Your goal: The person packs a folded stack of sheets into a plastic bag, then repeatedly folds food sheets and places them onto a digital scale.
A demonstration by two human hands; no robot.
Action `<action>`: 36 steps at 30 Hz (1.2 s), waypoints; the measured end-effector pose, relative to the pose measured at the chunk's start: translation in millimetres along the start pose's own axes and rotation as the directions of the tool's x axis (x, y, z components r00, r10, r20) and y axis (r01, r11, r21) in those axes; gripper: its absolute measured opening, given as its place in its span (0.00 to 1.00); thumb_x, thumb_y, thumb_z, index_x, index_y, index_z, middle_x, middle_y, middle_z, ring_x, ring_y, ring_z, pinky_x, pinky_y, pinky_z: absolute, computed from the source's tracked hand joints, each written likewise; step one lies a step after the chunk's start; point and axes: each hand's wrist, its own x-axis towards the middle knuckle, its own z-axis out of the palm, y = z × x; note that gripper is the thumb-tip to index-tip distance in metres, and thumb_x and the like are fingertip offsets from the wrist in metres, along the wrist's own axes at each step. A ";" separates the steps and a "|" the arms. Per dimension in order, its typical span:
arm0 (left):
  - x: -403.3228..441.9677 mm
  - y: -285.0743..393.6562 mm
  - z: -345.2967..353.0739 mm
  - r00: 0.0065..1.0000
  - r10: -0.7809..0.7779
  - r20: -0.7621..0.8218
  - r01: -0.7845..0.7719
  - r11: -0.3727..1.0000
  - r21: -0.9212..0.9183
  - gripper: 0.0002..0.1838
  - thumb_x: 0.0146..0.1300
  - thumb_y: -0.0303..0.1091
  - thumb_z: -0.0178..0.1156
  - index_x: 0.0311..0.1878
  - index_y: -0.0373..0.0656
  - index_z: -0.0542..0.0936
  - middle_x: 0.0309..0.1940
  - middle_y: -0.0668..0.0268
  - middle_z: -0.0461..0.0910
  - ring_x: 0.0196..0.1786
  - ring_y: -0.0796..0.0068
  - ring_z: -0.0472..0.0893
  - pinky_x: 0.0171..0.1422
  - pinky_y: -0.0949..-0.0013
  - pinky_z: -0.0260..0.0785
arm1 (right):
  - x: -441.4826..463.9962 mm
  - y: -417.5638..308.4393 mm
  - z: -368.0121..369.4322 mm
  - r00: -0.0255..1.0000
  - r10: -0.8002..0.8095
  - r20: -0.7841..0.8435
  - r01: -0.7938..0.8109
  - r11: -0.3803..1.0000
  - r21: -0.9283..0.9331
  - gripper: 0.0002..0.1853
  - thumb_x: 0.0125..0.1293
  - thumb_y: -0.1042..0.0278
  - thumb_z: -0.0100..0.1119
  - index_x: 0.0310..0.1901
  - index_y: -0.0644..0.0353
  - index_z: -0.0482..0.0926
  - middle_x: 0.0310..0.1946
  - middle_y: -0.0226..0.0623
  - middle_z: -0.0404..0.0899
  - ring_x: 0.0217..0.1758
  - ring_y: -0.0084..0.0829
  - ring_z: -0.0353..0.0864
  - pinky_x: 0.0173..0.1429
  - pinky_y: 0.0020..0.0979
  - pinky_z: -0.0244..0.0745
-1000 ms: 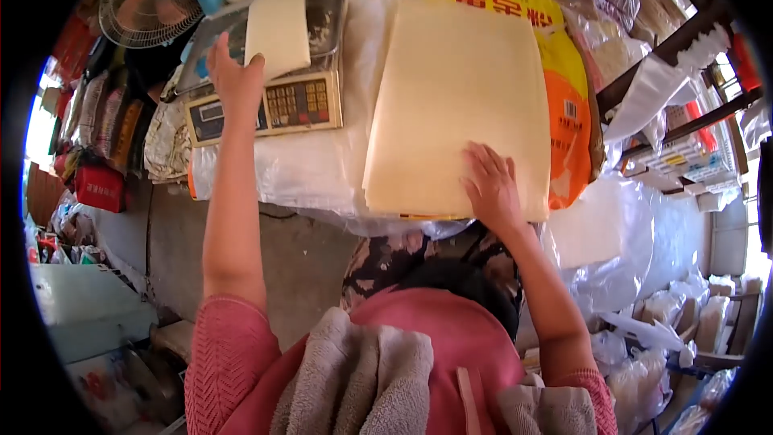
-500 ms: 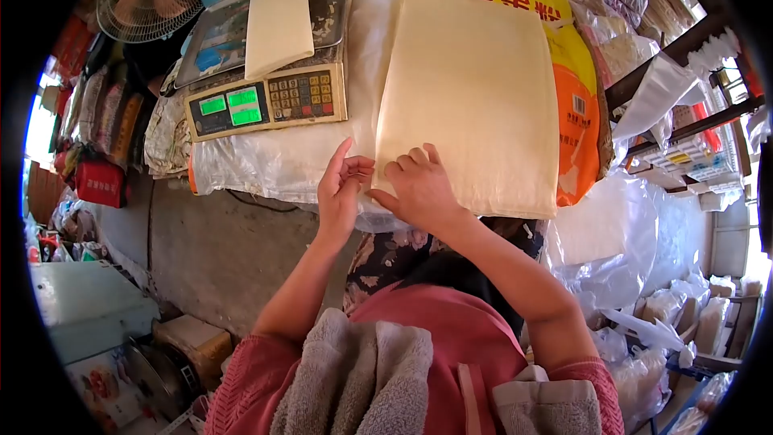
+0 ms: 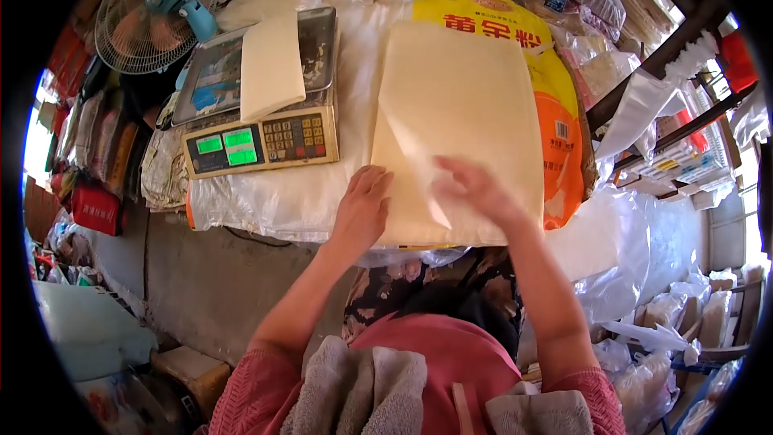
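Note:
A stack of thin cream-coloured sheets (image 3: 475, 80) lies in front of me on the covered work surface. The top sheet's lower left part is lifted and turned over, leaving a slanting fold near the middle. My left hand (image 3: 362, 205) rests at the stack's left edge, fingers together and loosely bent, with no held thing visible in it. Over the lower middle of the stack, beside the lifted edge, is my right hand (image 3: 479, 193). Motion smears its fingers, so whether they grip the sheet is unclear.
A digital scale (image 3: 266, 141) with lit green displays stands left of the stack, bearing a folded cream piece (image 3: 272, 68). Behind it is a fan (image 3: 161, 12). A yellow and orange printed sack (image 3: 564, 145) lies under the stack. Plastic-wrapped goods (image 3: 656, 306) fill the lower right.
The top sheet's lower left part has come up and turned over. My right hand has moved right, while my left hand has come onto the stack's left edge. The view has shifted slightly.

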 end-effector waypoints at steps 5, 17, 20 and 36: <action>48.2 -4.6 41.8 0.997 -0.050 -0.053 0.048 0.998 -0.035 0.33 0.61 0.27 0.56 0.69 0.33 0.58 0.70 0.46 0.57 0.73 0.47 0.55 0.74 0.56 0.54 | -4.9 44.5 48.2 0.903 -0.392 -0.173 0.230 0.783 -0.578 0.27 0.65 0.52 0.56 0.61 0.60 0.72 0.53 0.46 0.78 0.60 0.44 0.73 0.68 0.50 0.61; 50.2 -1.8 57.5 0.997 0.038 0.067 -0.058 0.942 0.331 0.30 0.67 0.47 0.49 0.69 0.43 0.63 0.72 0.53 0.56 0.74 0.49 0.54 0.77 0.48 0.44 | 83.5 -163.4 -217.0 0.634 -0.486 -0.602 -0.148 0.688 -0.711 0.16 0.66 0.54 0.55 0.46 0.56 0.82 0.36 0.47 0.83 0.45 0.43 0.82 0.52 0.40 0.74; 48.7 -0.8 57.6 0.997 0.035 0.063 -0.054 0.940 0.336 0.31 0.67 0.47 0.50 0.69 0.43 0.63 0.72 0.53 0.56 0.74 0.50 0.54 0.77 0.48 0.44 | 93.8 -164.7 -234.4 0.638 -0.626 -0.448 -0.155 0.465 -0.871 0.16 0.66 0.55 0.55 0.48 0.55 0.82 0.38 0.45 0.84 0.45 0.42 0.82 0.52 0.36 0.74; 46.6 -1.8 36.1 0.940 0.197 -0.278 -0.198 0.980 0.026 0.31 0.56 0.27 0.61 0.65 0.42 0.69 0.70 0.51 0.58 0.73 0.48 0.57 0.75 0.54 0.52 | -91.8 -21.0 -31.6 0.778 -0.593 0.207 0.510 0.404 -0.759 0.22 0.52 0.74 0.56 0.53 0.59 0.76 0.54 0.43 0.73 0.51 0.38 0.79 0.55 0.37 0.74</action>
